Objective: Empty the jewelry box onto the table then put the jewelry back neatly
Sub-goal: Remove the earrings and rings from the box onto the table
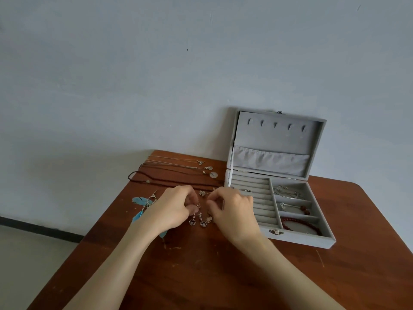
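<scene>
Earrings: a small cluster of silver drop earrings with dark heart-shaped and pale teardrop stones (202, 219) lies on the counter at the centre of the scene, between the two hands.
Left hand: the left hand (173, 209) sits at 9 o'clock of the cluster, its fingers curled in; they seem to pinch a tiny earring piece, though the contact is too small to be sure.
Right hand: the right hand (233, 208) sits at 3 o'clock of the cluster, fingers curled toward the same pieces; what they grip cannot be told.
Handling: the earrings look light, stiff and small, with thin hooks that would likely bend or snag; best taken at the hook or post, not the stone.
Box: the open grey velvet jewelry box (297, 237) stands at 3 o'clock of the hands, already holding a ring in its roll slots, silver bangles and a red bead bracelet (300, 222).
Still out: thin chain and cord necklaces with pale disc pendants (178, 167) lie at 12 o'clock; blue feather earrings (143, 204) at 9 o'clock.
Counter: the reddish-brown wooden counter (223, 276) carries everything.
Stage: apparently midway through putting back.
</scene>
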### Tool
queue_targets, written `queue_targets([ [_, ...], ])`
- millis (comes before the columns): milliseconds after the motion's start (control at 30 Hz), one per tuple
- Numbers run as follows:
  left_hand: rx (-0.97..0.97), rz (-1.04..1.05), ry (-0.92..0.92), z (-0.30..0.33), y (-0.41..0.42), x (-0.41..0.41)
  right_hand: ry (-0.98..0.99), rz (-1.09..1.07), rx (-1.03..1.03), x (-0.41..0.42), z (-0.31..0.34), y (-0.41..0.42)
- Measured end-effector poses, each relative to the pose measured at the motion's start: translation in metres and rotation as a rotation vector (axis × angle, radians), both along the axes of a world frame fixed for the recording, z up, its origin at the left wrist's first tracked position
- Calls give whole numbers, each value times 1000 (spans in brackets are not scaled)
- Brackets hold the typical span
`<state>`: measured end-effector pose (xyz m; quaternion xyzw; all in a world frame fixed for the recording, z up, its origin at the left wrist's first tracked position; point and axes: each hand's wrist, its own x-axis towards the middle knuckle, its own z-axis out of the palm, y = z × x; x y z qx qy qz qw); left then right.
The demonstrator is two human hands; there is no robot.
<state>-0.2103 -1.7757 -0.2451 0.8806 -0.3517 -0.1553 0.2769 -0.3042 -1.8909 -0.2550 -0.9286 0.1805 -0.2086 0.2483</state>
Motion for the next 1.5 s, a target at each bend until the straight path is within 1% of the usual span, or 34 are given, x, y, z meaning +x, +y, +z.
queue_targets([
  [67,-62,-10,-67,5,-3,-4,-73,-43,57,-6,2,-18],
  [133,-137,-37,-143,10,-12,-10,-88,-97,72,-12,2,-40],
  [200,-193,-74,-215,14,-27,-17,-67,-154,45,-17,4,-61],
  [267,-207,-99,-289,14,-48,-21,26,-197,-9,-20,5,-78],
  [367,-150,-116,-397,8,-79,-23,229,-184,-150,-22,5,-89],
  [400,-113,-115,-425,5,-88,-23,259,-164,-199,-23,3,-89],
  [467,-47,-106,-462,-1,-100,-23,255,-134,-261,-25,1,-88],
  [567,-17,-81,-481,-7,-108,-23,220,-134,-255,-25,-2,-91],
  [700,-4,-96,-536,-11,-109,-22,203,-153,-132,-19,-2,-97],
  [800,-5,-97,-519,-10,-112,-22,238,-176,-59,-12,0,-101],
  [967,-24,-75,-368,-6,-118,-19,297,-198,16,-4,6,-107],
  [1100,-40,-80,-332,-6,-119,-17,339,-184,13,0,9,-109],
  [1200,-2,-101,-344,-4,-118,-17,304,-170,14,-1,9,-110],
  [1367,52,-136,-397,-2,-116,-16,222,-119,-84,-6,4,-108],
  [1500,62,-138,-435,-4,-114,-16,225,-109,-259,-9,1,-107],
])
